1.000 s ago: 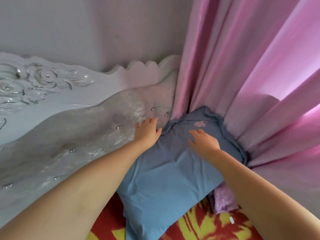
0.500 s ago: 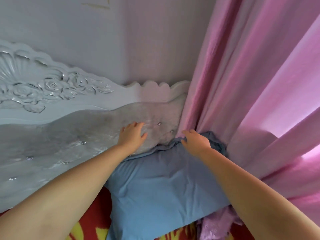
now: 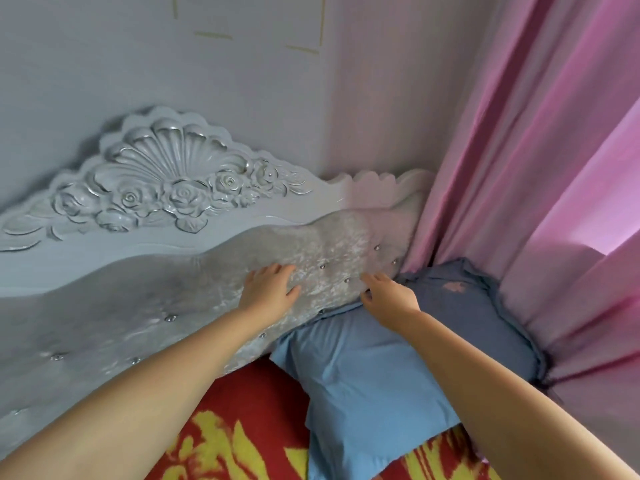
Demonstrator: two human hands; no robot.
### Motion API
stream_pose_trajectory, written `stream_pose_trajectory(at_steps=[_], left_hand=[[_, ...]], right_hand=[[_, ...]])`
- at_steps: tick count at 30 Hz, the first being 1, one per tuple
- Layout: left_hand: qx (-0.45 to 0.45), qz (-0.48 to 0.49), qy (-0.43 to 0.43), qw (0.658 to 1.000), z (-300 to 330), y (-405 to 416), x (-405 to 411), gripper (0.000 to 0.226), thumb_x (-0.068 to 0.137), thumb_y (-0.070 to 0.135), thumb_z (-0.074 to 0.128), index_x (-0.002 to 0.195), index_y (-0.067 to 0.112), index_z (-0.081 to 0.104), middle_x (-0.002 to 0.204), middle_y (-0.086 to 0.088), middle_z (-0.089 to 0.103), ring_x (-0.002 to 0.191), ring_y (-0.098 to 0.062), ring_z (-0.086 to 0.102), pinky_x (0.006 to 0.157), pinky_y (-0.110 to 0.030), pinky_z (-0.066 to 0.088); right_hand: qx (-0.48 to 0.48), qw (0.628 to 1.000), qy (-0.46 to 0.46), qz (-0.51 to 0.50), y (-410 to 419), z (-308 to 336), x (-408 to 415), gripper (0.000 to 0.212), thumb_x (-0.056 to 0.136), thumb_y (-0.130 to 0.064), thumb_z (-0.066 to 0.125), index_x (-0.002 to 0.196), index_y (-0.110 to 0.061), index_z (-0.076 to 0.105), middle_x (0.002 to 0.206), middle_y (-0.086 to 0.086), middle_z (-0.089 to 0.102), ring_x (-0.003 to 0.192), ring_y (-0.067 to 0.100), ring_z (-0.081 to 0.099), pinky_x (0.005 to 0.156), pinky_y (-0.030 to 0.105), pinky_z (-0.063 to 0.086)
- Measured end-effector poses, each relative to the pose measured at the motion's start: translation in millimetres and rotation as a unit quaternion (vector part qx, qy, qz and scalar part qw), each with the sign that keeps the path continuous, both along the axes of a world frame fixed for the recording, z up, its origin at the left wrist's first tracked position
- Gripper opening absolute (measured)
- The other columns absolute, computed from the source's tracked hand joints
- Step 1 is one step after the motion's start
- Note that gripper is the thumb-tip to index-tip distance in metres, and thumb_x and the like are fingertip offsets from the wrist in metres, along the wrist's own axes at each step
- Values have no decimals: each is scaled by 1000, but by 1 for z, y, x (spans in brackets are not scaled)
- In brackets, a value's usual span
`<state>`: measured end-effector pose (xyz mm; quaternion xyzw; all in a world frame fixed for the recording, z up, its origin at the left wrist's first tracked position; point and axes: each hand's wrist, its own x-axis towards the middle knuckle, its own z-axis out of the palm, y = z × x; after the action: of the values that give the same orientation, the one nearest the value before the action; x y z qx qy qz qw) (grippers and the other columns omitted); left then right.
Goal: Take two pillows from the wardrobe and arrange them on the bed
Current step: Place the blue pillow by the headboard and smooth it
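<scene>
Blue pillow (image 3: 374,375) (lower edge cut off), left hand (image 3: 268,289), right hand (image 3: 389,299)

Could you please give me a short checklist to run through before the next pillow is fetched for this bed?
1. Blue pillow lies on the bed, top edge against the padded headboard: ok.
2. Pillow clear of the pink curtain: not ok, its far corner is pressed into the folds.
3. Left hand free: ok, open, fingers spread in front of the headboard.
4. Right hand free: ok, open at the pillow's top edge, no grip on it.
5. Space beside the pillow on the red and yellow bedspread: ok.
6. Second pillow on the bed: not ok, only one in view.
</scene>
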<state>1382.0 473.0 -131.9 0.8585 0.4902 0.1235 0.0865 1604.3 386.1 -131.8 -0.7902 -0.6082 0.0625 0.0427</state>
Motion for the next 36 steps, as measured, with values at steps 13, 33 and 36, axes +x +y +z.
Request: stream_pose_trajectory(at_steps=[13, 33, 36], left_hand=[[-37, -151, 20, 988, 11, -70, 89, 40, 92, 39, 45, 129, 24, 46, 131, -5, 52, 121, -28, 48, 107, -46, 29], [-16, -29, 18, 999, 15, -196, 63, 35, 93, 38, 45, 123, 22, 49, 125, -4, 53, 120, -26, 47, 105, -47, 28], [-20, -4, 22, 1000, 2, -172, -1, 36, 92, 38, 46, 125, 22, 50, 128, -5, 53, 122, -26, 47, 108, -48, 26]], right_hand=[[18, 990, 11, -140, -122, 9, 27, 44, 100, -31, 39, 143, -23, 38, 133, 7, 50, 109, 33, 60, 76, 37, 48], [-48, 998, -36, 11, -201, 31, 18, 41, 96, -26, 43, 137, -20, 43, 131, 6, 51, 110, 33, 60, 80, 39, 50], [-43, 998, -32, 41, -173, 17, -42, 40, 97, -28, 41, 135, -18, 44, 133, 7, 50, 112, 33, 59, 81, 39, 49]])
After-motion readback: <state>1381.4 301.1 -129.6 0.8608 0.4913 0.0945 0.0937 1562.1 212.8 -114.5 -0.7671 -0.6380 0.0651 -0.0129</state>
